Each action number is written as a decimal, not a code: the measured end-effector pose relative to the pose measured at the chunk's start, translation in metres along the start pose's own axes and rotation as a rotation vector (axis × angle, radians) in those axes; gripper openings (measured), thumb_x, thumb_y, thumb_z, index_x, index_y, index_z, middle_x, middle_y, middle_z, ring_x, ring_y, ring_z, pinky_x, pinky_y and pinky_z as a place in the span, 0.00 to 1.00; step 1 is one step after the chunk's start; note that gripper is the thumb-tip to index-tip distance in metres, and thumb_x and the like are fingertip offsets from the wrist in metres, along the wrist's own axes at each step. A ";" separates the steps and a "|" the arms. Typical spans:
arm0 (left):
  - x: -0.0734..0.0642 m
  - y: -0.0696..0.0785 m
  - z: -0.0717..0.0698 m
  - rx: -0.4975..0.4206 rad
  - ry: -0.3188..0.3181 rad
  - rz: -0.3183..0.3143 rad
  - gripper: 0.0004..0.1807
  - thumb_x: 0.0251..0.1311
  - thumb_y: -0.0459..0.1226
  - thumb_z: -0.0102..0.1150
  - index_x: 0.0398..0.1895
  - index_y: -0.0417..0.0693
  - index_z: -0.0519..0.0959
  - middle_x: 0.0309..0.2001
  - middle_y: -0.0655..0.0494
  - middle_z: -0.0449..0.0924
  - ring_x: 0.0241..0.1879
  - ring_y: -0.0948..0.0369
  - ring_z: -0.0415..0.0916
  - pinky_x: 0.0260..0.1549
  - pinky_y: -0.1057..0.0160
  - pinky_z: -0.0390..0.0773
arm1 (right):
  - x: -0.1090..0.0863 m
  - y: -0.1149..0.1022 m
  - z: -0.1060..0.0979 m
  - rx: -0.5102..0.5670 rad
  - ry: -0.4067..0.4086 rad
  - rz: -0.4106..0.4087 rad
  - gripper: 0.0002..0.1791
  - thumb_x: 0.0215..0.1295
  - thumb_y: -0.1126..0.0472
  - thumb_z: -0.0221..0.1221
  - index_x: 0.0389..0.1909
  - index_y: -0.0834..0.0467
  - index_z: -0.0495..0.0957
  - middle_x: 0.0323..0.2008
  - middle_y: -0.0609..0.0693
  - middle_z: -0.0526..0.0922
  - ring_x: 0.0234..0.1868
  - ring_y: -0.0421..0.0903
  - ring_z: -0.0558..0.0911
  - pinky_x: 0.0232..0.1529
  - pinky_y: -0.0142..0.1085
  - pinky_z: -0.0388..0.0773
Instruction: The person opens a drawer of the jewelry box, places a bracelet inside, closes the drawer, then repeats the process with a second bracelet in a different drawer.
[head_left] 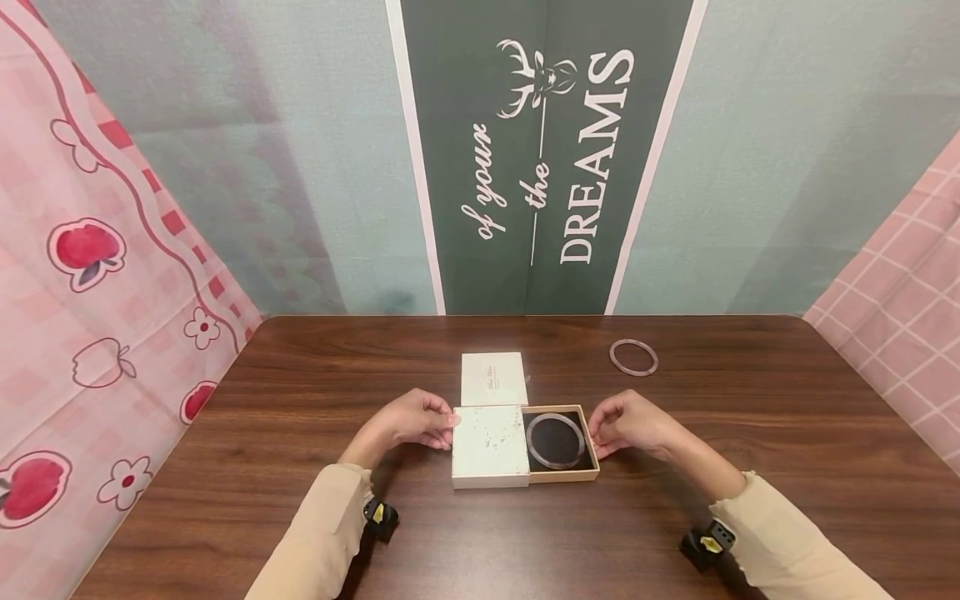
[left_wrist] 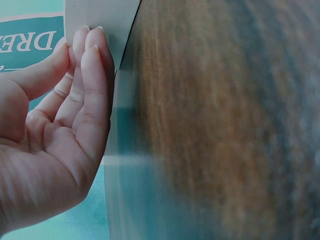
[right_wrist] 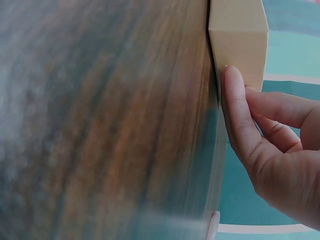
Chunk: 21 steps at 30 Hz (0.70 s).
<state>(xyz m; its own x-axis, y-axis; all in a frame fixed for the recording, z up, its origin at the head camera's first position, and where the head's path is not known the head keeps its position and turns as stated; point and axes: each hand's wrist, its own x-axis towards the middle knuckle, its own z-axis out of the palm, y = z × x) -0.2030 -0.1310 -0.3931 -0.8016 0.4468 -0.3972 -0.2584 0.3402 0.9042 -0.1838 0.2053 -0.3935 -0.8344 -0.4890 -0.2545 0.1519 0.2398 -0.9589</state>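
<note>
A flat drawer-style jewelry box lies on the table, made of a white speckled sleeve point(head_left: 491, 442) and a tan-edged tray point(head_left: 564, 477) that stands partly out to the right. A pale, translucent bangle point(head_left: 556, 467) rests on the tray's black lining. My left hand point(head_left: 414, 417) holds the sleeve's left end, thumb over the top edge and fingers along the side wall. At the opposite end, my right hand point(head_left: 626, 423) presses extended fingers against the tray's outer wall; the right wrist view shows the thumb tip close to that wall's upper edge.
Behind the sleeve lies a white printed card or flat box point(head_left: 492, 378). A second pale bangle point(head_left: 633, 372) is farther back, right of the box, on the brown wooden table point(head_left: 337, 367). Patterned cloths point(head_left: 345, 167) hang behind and beside the table.
</note>
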 end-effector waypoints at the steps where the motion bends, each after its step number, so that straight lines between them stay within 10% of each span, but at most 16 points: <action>1: 0.000 0.000 0.000 0.001 0.000 0.000 0.07 0.60 0.31 0.55 0.28 0.33 0.75 0.20 0.50 0.76 0.20 0.63 0.75 0.27 0.64 0.80 | 0.000 0.000 0.000 -0.001 0.001 0.000 0.06 0.48 0.83 0.48 0.29 0.81 0.70 0.20 0.56 0.75 0.23 0.46 0.79 0.30 0.41 0.81; 21: 0.001 -0.001 0.000 0.011 0.004 -0.007 0.07 0.61 0.31 0.55 0.29 0.34 0.75 0.20 0.50 0.76 0.21 0.63 0.75 0.27 0.64 0.80 | 0.002 -0.005 0.008 -0.014 0.012 -0.006 0.06 0.50 0.82 0.50 0.30 0.80 0.72 0.22 0.57 0.77 0.24 0.48 0.80 0.31 0.42 0.81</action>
<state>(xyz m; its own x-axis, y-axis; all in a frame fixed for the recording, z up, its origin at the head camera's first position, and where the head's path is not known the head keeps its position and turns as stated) -0.2039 -0.1310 -0.3942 -0.8019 0.4414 -0.4027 -0.2579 0.3523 0.8997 -0.1821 0.1967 -0.3903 -0.8416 -0.4802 -0.2470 0.1394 0.2487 -0.9585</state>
